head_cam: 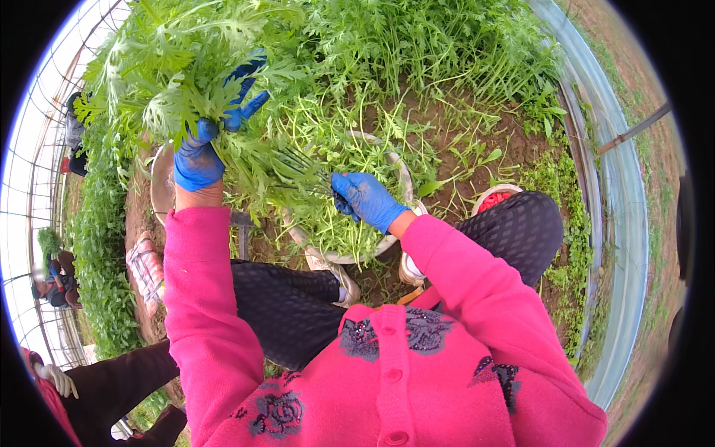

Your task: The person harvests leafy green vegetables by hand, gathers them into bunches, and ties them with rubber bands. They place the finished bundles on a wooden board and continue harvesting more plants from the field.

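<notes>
My left hand, in a blue glove, is raised at the upper left around a thick bunch of feathery leafy greens. Some of its fingers stick out past the stems. My right hand, also blue-gloved, is closed around what looks like a small hand rake with thin dark tines; the handle is hidden in my fist. Those tines fan out to the left against the hanging lower leaves of the bunch. Below both hands, a round pale-rimmed basin between my feet holds loose cut greens.
Dense standing greens grow ahead. A tub of red pieces sits by my right knee, another basin at left. Plastic sheeting runs along the right. At left are a checked cloth and co-workers, one with a white-gloved hand.
</notes>
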A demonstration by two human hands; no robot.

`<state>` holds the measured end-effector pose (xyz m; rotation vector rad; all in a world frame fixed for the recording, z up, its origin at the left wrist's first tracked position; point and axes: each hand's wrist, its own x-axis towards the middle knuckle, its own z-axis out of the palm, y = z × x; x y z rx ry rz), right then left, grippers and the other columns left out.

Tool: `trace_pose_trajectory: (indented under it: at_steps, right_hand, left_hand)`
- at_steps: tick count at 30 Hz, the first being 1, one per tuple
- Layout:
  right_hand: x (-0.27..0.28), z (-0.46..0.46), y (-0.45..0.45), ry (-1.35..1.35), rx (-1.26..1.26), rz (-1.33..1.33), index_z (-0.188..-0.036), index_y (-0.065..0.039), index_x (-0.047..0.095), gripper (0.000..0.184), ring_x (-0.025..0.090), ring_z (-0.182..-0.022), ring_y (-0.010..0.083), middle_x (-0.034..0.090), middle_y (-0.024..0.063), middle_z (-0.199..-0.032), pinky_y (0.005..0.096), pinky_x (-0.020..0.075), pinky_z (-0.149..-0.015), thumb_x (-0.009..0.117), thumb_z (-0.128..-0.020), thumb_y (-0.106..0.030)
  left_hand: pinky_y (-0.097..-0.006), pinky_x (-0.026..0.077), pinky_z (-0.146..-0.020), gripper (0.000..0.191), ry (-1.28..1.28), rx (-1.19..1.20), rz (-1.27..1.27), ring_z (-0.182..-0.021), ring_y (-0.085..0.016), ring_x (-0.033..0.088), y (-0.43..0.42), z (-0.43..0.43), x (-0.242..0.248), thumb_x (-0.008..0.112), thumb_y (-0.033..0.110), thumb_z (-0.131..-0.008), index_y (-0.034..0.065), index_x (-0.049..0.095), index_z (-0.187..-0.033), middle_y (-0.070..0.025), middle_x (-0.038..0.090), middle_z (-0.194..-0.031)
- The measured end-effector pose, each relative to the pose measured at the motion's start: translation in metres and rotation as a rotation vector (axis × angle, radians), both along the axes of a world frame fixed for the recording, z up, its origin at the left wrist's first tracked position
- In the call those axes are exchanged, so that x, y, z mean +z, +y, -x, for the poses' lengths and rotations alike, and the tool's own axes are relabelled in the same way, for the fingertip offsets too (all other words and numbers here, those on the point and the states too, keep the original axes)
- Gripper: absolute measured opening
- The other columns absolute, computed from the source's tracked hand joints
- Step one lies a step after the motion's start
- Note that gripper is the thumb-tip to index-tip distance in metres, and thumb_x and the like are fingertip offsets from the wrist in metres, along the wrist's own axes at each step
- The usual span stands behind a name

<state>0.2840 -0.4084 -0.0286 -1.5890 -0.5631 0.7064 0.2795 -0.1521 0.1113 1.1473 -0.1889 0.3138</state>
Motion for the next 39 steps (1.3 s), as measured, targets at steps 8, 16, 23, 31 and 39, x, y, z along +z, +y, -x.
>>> trace_pose_trajectory:
  at_steps: [8,16,23,31,39]
  right_hand:
    - [-0.054,-0.006,-0.052,0.049,-0.313,0.222,-0.075,-0.007,0.061,0.051,0.054,-0.051,0.0149,0.057,0.0048,-0.058,0.0277,0.0431,-0.049,0.046,-0.092,-0.053]
    - [0.056,-0.002,-0.020,0.166,-0.374,-0.376,-0.074,-0.006,0.055,0.049,0.050,-0.049,0.0071,0.053,0.0007,-0.059,0.0207,0.0387,-0.041,0.046,-0.094,-0.050]
    - [0.009,0.007,0.003,-0.387,-0.319,0.097,-0.082,-0.007,0.065,0.042,0.061,-0.064,0.0333,0.063,0.0143,-0.069,0.0412,0.0479,-0.064,0.045,-0.095,-0.042]
    - [-0.016,-0.006,-0.056,0.340,-0.564,-0.193,-0.086,-0.005,0.060,0.043,0.052,-0.052,0.0044,0.059,-0.0003,-0.067,0.0190,0.0392,-0.041,0.051,-0.093,-0.047]
    - [0.056,0.011,0.002,-0.140,-0.296,-0.347,-0.078,-0.004,0.062,0.037,0.060,-0.055,0.0217,0.062,0.0084,-0.064,0.0329,0.0480,-0.053,0.052,-0.094,-0.036]
  left_hand:
    - [-0.0525,0.033,-0.097,0.046,-0.335,-0.064,-0.116,-0.103,-0.027,0.044,0.025,0.003,0.059,0.075,0.039,-0.074,0.0086,0.055,-0.102,-0.0111,0.046,-0.107]
    - [-0.0418,0.043,-0.082,0.039,-0.250,-0.172,-0.120,-0.067,-0.015,0.047,0.036,-0.001,0.004,0.076,0.041,-0.073,0.0102,0.054,-0.083,0.0017,0.046,-0.063]
    - [-0.0305,0.042,-0.076,0.039,-0.152,-0.080,-0.132,-0.062,-0.015,0.045,-0.003,0.000,0.018,0.072,0.041,-0.077,0.0082,0.052,-0.084,0.0004,0.046,-0.064]
    - [-0.0666,0.015,-0.106,0.030,-0.331,-0.212,-0.236,-0.139,-0.046,0.008,0.014,0.004,0.054,0.058,0.057,-0.076,0.0343,0.065,-0.059,-0.0107,0.027,-0.149]
    - [-0.0565,0.023,-0.107,0.079,0.012,-0.083,0.122,-0.136,-0.035,0.022,0.055,0.006,-0.006,0.055,0.054,-0.083,0.0022,0.036,-0.139,-0.0143,0.029,-0.148]
